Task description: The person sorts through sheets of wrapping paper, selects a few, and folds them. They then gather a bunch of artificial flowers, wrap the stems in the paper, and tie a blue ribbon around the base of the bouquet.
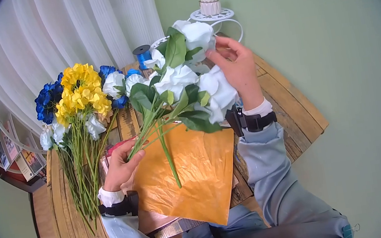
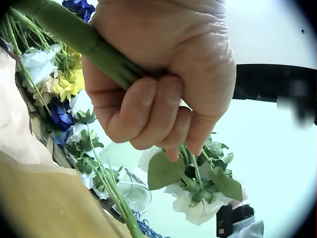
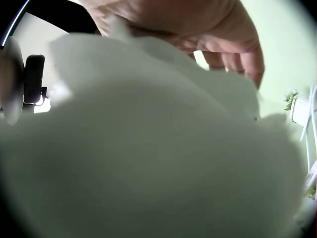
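The left hand [image 1: 121, 167] grips the green stems of a bunch of white artificial roses [image 1: 176, 80]; in the left wrist view its fingers curl round a thick green stem [image 2: 84, 37]. At the upper right of the bunch, the right hand [image 1: 238, 68] touches a white bloom [image 1: 197, 33] with bent fingers. A large white petal [image 3: 148, 139] fills most of the right wrist view, below the right hand [image 3: 198, 25], and hides the fingertips' contact. One green stem [image 1: 169, 159] hangs down over orange paper [image 1: 183, 169].
Yellow flowers [image 1: 80, 92], dark blue flowers [image 1: 47, 102] and white ones with long stems lie on the left of the wooden table [image 1: 294, 118]. A blue ribbon spool [image 1: 143, 57] stands behind the bunch. A small potted plant [image 1: 210, 5] is on a white stand; a book rack [image 1: 9, 141] is at left.
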The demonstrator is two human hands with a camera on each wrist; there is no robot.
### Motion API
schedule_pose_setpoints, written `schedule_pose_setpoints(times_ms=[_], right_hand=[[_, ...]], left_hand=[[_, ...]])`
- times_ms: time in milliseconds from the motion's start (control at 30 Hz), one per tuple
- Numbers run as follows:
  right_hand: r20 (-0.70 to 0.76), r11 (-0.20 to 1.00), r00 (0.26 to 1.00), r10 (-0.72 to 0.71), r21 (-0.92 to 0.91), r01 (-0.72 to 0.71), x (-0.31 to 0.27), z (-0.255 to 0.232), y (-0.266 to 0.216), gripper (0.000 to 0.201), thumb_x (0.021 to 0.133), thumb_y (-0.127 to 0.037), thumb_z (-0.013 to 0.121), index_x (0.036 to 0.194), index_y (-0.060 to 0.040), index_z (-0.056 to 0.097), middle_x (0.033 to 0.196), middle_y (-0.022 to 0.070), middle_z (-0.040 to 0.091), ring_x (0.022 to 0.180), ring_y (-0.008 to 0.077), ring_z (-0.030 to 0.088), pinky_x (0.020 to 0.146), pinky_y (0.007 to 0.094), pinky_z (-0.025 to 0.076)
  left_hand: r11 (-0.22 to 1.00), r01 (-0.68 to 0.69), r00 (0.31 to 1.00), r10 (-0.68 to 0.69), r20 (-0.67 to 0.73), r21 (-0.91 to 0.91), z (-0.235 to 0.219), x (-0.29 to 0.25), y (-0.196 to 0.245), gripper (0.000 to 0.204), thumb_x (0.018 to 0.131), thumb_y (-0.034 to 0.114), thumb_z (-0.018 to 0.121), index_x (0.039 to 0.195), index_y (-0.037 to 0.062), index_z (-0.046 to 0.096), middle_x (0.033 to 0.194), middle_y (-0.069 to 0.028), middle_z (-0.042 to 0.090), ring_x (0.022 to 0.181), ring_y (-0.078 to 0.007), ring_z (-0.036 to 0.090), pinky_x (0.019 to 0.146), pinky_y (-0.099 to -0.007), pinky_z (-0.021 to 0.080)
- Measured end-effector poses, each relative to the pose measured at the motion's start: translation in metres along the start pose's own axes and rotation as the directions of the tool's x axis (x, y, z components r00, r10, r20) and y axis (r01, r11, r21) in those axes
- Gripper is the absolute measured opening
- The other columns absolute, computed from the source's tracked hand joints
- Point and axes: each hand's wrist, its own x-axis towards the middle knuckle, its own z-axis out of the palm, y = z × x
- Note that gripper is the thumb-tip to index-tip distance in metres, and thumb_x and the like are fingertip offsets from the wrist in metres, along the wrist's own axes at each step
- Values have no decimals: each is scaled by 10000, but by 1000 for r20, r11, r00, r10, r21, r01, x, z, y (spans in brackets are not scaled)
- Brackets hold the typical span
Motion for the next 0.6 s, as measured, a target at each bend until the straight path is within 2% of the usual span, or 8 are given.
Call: schedule_pose_setpoints(times_ms=[67,133,167,233,267,333,533,600], right_hand=[[-31,995,998,57,84,-54,-1,-2,-2,280,797,-87,667,1044,29,604,922,77,634,747,127,617,687,263,502],[-55,980,992,116,169,-105,-2,-2,-8,233,814,-73,645,1018,35,612,868,62,641,725,113,615,684,249,499],[-90,983,989,114,157,-99,-2,-1,-12,219,826,-69,632,1020,31,613,871,59,638,733,107,613,684,235,490],[-124,985,986,110,149,-91,-2,-1,-13,206,838,-65,619,1022,27,614,875,56,635,740,102,611,683,221,482],[-133,992,989,61,121,-44,0,0,-11,212,844,-79,618,1030,22,613,882,56,631,753,102,605,687,219,477],[-141,995,990,7,97,6,1,1,-8,219,850,-93,618,1039,18,612,889,56,628,766,102,598,691,216,473],[160,999,987,16,-42,-9,-2,3,-7,470,795,-312,694,1159,-38,580,1049,99,584,921,173,553,829,309,446],[186,991,982,-10,-129,35,-9,6,-12,440,795,-295,691,1137,-37,589,1020,94,598,906,169,561,824,308,448]], left_hand=[[999,-31,999,30,9,22,-4,-3,6,270,877,79,591,1131,-11,585,876,5,616,773,-42,537,683,-200,435],[986,131,991,-127,46,-99,-9,-6,10,178,931,159,516,985,20,614,656,22,533,554,-38,465,484,-179,349],[987,132,991,-128,46,-96,-9,-6,14,178,931,159,516,985,20,614,656,22,533,554,-38,465,484,-179,349],[991,131,991,-132,-6,-30,-9,-6,21,247,956,226,477,815,50,578,555,57,442,440,-12,328,394,-181,206],[992,125,992,-125,-9,-18,-10,-5,21,318,963,275,463,720,73,503,551,49,450,440,-14,337,399,-178,224],[990,125,991,-128,-43,-62,-9,-5,17,318,962,282,467,722,76,505,544,46,445,437,-14,331,397,-178,219],[989,110,991,-116,-63,-95,-11,-7,14,307,955,295,484,736,83,517,558,55,437,438,-11,342,396,-169,222],[989,106,992,-113,-60,-101,-10,-8,16,298,953,292,488,747,80,528,561,56,435,436,-11,343,397,-167,222]])
